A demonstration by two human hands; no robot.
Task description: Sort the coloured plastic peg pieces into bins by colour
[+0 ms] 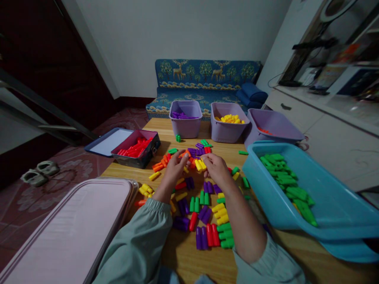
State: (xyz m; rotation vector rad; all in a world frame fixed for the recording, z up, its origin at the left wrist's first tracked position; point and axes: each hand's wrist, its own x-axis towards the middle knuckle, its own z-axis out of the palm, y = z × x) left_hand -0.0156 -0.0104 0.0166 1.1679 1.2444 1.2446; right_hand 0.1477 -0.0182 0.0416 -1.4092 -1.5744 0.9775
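Observation:
Several short, rounded plastic pieces in yellow, green, red, purple and orange lie across the wooden table point(174, 260), many joined side by side in small groups. My right hand point(217, 169) is closed, with its fingertips on a joined group of yellow plastic pieces point(200, 165). To its left, my left hand point(175, 169) is curled with thumb and fingers close together, beside orange pieces point(164, 162); what it holds, if anything, is hidden. Nearer me lie joined red pieces point(212, 235), purple pieces point(201, 238) and green pieces point(226, 236).
Lilac bins hold purple pieces point(182, 115), yellow pieces point(231, 118) and a few orange ones. A blue tub point(331, 201) with green pieces stands right. An open box point(133, 159) of red pieces stands left, behind a pale lid point(77, 225). A patterned sofa point(207, 75) is beyond.

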